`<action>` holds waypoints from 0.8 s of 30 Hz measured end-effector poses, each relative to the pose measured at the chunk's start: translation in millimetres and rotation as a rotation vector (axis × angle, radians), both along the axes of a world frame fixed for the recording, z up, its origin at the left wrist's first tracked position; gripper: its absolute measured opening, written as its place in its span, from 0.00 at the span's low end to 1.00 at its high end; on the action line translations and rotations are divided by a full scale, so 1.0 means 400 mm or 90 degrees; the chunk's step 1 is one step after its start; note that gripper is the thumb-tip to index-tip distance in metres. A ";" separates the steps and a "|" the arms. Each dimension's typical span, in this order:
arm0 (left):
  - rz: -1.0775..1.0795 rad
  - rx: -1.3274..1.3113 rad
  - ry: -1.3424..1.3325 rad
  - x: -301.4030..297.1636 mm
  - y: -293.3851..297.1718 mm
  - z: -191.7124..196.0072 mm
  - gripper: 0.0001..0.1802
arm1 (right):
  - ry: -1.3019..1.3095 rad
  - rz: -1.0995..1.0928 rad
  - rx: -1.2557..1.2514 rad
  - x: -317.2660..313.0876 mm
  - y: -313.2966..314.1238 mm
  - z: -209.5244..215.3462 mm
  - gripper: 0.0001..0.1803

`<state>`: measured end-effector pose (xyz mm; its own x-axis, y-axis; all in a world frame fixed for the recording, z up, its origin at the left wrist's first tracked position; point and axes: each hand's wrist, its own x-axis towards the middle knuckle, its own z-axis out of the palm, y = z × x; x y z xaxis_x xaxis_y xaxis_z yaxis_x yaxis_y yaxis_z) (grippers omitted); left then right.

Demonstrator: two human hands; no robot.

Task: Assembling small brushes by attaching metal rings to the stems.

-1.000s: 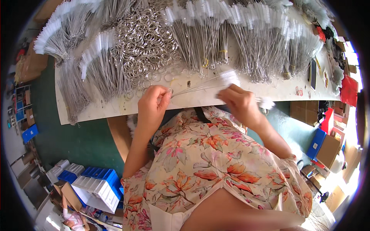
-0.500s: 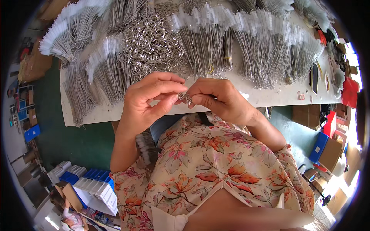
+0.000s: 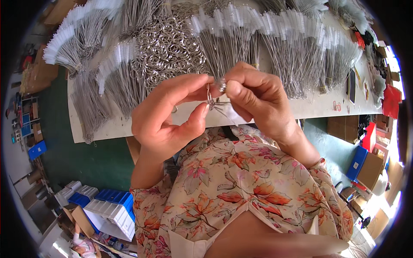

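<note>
My left hand (image 3: 170, 114) pinches a shiny metal split ring (image 3: 208, 92) upright between thumb and fingertips. A few thin wire stems (image 3: 221, 105) run from the ring's lower part to the right, behind my other hand. My right hand (image 3: 260, 96) is closed, its thumb and forefinger pressed on a small cluster of bright metal loops (image 3: 222, 85), slightly blurred, just right of the ring. Whether these loops touch the ring I cannot tell. Another small ring (image 3: 174, 109) shows within the curl of my left hand.
A large heap of split rings (image 3: 170, 47) lies on the white table (image 3: 318, 111) beyond my hands. Bundles of wire-stemmed brushes (image 3: 232, 38) with white bristles spread on both sides. A dark phone-like object (image 3: 351, 88) lies far right. Crates (image 3: 109, 215) stand on the floor at lower left.
My hands have risen slightly and drawn apart, the right one moving up and to the right. The ring and wire stems between them now show more plainly.
</note>
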<state>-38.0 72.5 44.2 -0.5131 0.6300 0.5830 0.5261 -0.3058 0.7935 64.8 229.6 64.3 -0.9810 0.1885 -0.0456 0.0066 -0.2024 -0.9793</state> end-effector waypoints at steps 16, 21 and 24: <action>0.054 -0.029 0.062 -0.037 0.030 0.046 0.16 | -0.008 0.050 0.036 -0.033 0.030 0.021 0.07; -0.006 -0.035 -0.011 -0.040 0.028 0.041 0.16 | 0.013 0.035 0.052 -0.029 0.024 0.010 0.07; -0.002 -0.007 -0.043 -0.030 0.029 0.043 0.16 | 0.040 0.033 0.008 -0.027 0.017 0.001 0.07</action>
